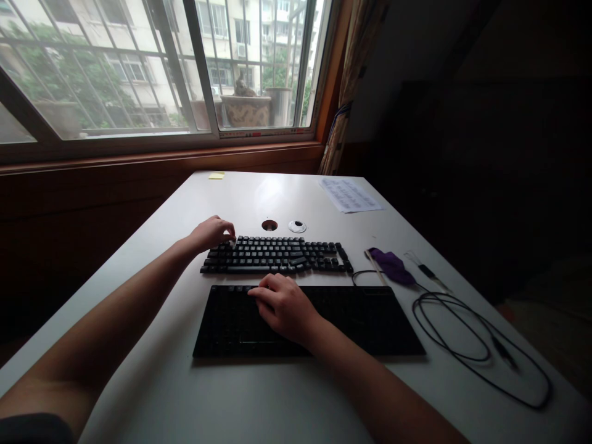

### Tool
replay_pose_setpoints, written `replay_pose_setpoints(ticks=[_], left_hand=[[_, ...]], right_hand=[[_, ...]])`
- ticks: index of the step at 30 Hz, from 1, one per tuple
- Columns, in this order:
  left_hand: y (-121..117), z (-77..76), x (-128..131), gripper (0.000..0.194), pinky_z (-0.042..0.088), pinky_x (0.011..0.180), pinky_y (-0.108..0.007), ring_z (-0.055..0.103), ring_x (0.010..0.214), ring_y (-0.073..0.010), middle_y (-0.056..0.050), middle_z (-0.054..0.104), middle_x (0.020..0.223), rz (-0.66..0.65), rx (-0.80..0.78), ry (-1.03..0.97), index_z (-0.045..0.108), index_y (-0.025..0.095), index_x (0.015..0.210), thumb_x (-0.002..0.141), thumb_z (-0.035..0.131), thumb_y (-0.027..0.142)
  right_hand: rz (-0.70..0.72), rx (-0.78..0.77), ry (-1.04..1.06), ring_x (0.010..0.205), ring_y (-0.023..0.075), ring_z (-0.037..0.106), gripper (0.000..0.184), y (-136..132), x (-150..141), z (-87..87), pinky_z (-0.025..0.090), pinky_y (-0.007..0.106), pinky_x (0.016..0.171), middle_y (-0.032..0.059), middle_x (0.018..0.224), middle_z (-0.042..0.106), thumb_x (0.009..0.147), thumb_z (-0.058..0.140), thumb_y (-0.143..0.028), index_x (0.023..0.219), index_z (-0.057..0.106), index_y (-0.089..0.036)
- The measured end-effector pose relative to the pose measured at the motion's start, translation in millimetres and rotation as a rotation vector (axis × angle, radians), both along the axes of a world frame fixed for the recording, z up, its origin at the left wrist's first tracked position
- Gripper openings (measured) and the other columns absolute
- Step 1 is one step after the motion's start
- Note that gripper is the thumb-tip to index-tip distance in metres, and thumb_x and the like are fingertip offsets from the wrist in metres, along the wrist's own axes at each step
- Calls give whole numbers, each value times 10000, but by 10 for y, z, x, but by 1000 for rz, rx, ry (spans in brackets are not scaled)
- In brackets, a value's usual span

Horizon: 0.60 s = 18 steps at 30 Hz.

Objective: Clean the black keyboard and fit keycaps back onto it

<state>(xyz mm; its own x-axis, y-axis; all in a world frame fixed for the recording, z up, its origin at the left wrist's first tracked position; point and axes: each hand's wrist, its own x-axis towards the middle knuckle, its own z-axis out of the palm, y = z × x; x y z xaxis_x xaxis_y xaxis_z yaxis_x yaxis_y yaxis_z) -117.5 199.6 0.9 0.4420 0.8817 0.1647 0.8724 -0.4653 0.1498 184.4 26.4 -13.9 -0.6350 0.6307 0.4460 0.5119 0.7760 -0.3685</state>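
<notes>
My left hand [213,234] reaches to the upper left corner of a set of loose black keycaps [272,253] laid out in keyboard order on the table. Its thumb and index finger are pinched around a keycap there. Closer to me lies a black keyboard base [361,320], mostly bare and dark, with several keycaps [231,288] along the left of its top row. My right hand [285,303] rests over the base, fingers curled together, their tips on a keycap at the end of that short row. The palm hides part of the base.
Right of the keyboard lie a purple cloth [392,266], a thin light stick [375,266], a wire keycap puller [428,271] and a coiled black cable [462,354]. Behind the keycaps are a round table hole [269,226], its cover [297,226], a printed sheet [351,195] and yellow notes [216,176].
</notes>
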Motion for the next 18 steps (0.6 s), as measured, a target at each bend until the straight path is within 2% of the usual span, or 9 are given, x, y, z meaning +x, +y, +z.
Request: replay_pose_setpoints(ticks=[11,18], left_hand=[[-42,21,26,214,497,804,-324,644,995,-272,-40,784,944,-4,8,23,778,260,947,839,699,427],[-23,92,31,259,493,879,-352,669,963,-258,-49,787,973,-7,27,18,789,240,956,925,577,385]], right_hand=[[1,-7,-2,923,200,564,234,-1,8,14,396,352,775,49,1019,678,949,612,-192,1147,729,-235],[4,-14,-7,946,205,557,246,6,15,-38,399,356,794,53,1022,673,949,621,-199,1170,721,-245]])
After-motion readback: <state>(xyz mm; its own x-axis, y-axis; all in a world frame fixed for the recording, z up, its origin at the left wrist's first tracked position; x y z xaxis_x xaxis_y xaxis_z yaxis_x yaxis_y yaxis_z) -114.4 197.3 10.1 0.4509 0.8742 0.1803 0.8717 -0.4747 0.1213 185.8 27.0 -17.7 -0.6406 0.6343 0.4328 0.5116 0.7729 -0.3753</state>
